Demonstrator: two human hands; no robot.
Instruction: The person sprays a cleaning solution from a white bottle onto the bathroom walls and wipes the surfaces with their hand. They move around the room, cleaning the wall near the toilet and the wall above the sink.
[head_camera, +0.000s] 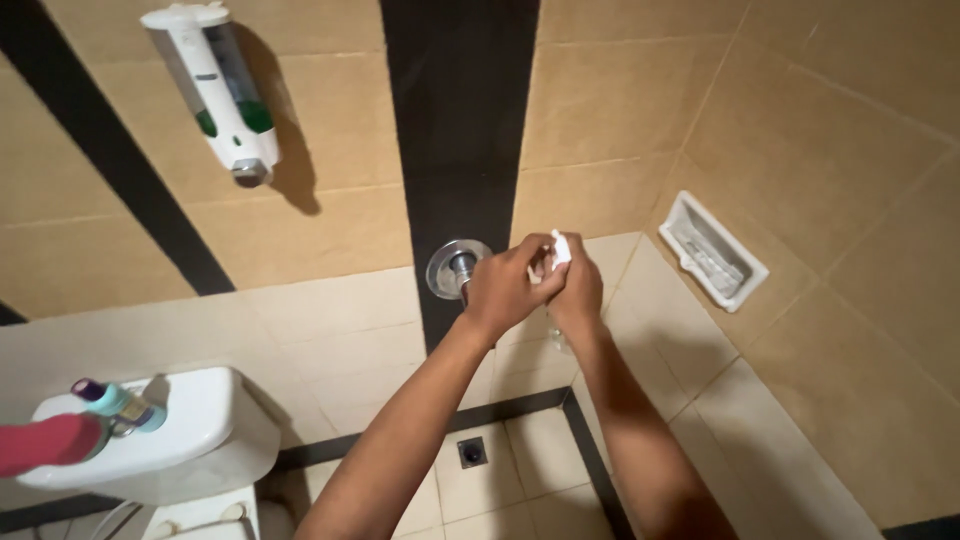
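At mid-frame, keep your left hand (505, 285) and right hand (577, 290) pressed together around the small white piece (559, 248), working clear of the chrome wall fitting (455, 268).

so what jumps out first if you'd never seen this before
Two hands meet mid-frame before a black tile stripe, the left hand and right hand pinching a small white scrap beside a chrome tap. A wall dispenser hangs upper left; a white cistern sits lower left.

Glossy ceramic tiles (330, 225), chrome fitting (455, 265)
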